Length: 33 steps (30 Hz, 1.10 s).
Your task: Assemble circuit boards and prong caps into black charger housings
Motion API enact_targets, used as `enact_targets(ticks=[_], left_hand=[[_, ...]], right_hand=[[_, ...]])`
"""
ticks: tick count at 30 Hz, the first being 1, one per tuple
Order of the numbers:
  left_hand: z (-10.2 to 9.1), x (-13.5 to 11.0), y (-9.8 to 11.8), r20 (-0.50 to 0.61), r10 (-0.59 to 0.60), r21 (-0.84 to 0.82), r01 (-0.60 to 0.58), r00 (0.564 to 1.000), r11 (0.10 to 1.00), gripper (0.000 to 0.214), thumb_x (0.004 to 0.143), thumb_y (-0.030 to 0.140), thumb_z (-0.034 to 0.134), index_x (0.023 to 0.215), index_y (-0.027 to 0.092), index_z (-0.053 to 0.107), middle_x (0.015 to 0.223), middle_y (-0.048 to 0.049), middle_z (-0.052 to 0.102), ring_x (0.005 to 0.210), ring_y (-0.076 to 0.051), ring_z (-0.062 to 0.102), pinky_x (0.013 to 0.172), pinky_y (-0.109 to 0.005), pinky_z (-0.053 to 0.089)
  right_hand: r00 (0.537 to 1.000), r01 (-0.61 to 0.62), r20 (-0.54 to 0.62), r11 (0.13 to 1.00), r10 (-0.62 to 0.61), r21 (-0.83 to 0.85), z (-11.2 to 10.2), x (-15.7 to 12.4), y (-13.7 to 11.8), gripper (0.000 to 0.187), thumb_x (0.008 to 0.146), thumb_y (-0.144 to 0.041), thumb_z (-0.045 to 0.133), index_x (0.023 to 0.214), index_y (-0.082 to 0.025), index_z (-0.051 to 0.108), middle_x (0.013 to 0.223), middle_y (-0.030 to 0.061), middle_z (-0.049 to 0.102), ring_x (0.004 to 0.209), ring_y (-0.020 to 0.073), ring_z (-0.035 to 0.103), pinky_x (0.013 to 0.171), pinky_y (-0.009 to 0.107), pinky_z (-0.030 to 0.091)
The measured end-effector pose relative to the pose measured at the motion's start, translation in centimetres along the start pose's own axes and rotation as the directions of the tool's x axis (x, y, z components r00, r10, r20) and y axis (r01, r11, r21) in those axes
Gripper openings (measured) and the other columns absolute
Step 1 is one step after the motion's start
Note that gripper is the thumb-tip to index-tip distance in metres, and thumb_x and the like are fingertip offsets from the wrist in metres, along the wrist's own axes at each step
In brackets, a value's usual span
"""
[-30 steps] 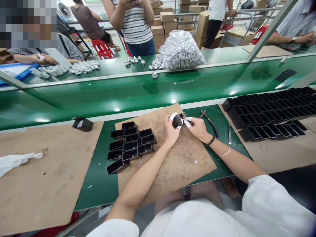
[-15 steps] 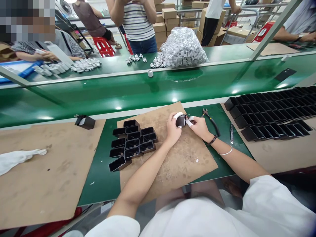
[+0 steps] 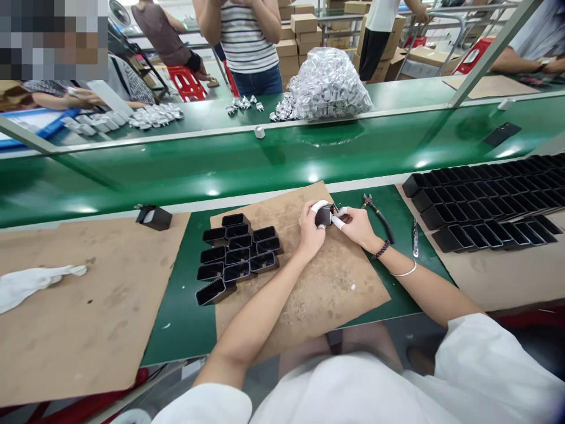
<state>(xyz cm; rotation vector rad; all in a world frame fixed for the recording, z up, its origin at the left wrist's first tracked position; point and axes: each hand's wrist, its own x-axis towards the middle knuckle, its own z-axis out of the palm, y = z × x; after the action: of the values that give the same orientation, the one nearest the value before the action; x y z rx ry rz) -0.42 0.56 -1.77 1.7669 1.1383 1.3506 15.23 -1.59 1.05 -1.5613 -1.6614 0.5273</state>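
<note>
My left hand (image 3: 312,228), with white finger cots on some fingers, is wrapped round a small black plastic housing (image 3: 324,215) above the cardboard sheet (image 3: 326,277). At the housing's right end, my right hand (image 3: 355,225) has its white-capped fingertips pinched together. Whatever lies between those fingertips is too small to make out; thin dark bits like wires or prongs show just above them. Left of my hands, several empty black housings (image 3: 238,257) stand grouped with their openings up.
Side cutters (image 3: 378,218) and a slim metal knife (image 3: 415,238) lie to the right. Rows of black housings (image 3: 489,200) fill the far right. A green conveyor belt (image 3: 212,176) runs behind, carrying a small white piece (image 3: 259,132). Leftward are another black housing (image 3: 154,218) and a white glove (image 3: 39,285).
The small white piece and a dark flat piece on the belt have shifted left. Both hands stay at the housing, with only slight motion of the right fingers.
</note>
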Motion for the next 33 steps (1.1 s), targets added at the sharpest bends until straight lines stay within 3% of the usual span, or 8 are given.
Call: enact_targets(ticks=[17, 25, 29, 33], left_hand=[[0.09, 0.07, 0.08, 0.0, -0.002, -0.002, 0.002, 1.0, 1.0, 0.065, 0.063, -0.005, 0.05, 0.12, 0.022, 0.066, 0.127, -0.0083, 0.062, 0.128, -0.028, 0.057, 0.116, -0.047, 0.043], [0.03, -0.03, 0.42, 0.032, 0.001, -0.011, 0.0, 0.999, 1.0, 0.066, 0.064, -0.002, 0.062, 0.125, 0.023, 0.065, 0.128, -0.0081, 0.062, 0.125, -0.028, 0.06, 0.112, -0.045, 0.047], [0.23, -0.16, 0.5, -0.009, -0.06, -0.075, 0.06, 0.998, 0.995, 0.07, 0.072, 0.015, 0.076, 0.138, 0.022, 0.055, 0.134, -0.0112, 0.061, 0.127, -0.028, 0.059, 0.113, -0.044, 0.046], [0.5, -0.37, 0.43, -0.095, -0.136, -0.098, 0.127, 0.986, 0.987, 0.078, 0.071, 0.026, 0.083, 0.14, 0.02, 0.048, 0.135, -0.0143, 0.061, 0.125, -0.028, 0.061, 0.112, -0.045, 0.046]], right_hand=[[1.0, 0.006, -0.009, 0.997, -0.007, -0.075, 0.0, 0.12, 0.36, 0.018, 0.081, -0.029, 0.06, 0.068, -0.02, 0.069, 0.068, 0.0052, 0.074, 0.061, 0.0199, 0.065, 0.061, 0.03, 0.045], [1.0, -0.006, -0.024, 1.0, 0.005, -0.018, -0.23, 0.21, 0.86, 0.023, 0.079, -0.032, 0.059, 0.059, -0.021, 0.061, 0.058, 0.0033, 0.065, 0.056, 0.0178, 0.055, 0.058, 0.03, 0.04], [1.0, 0.019, 0.006, 0.994, -0.02, 0.111, -0.52, 0.17, 0.97, 0.028, 0.088, -0.034, 0.048, 0.08, -0.019, 0.07, 0.066, 0.0039, 0.068, 0.06, 0.0199, 0.06, 0.061, 0.032, 0.048], [0.997, 0.027, 0.062, 0.968, -0.044, 0.249, -0.28, 0.22, 0.94, 0.044, 0.097, -0.052, 0.043, 0.095, -0.019, 0.071, 0.067, 0.0041, 0.068, 0.06, 0.0209, 0.064, 0.061, 0.035, 0.054]])
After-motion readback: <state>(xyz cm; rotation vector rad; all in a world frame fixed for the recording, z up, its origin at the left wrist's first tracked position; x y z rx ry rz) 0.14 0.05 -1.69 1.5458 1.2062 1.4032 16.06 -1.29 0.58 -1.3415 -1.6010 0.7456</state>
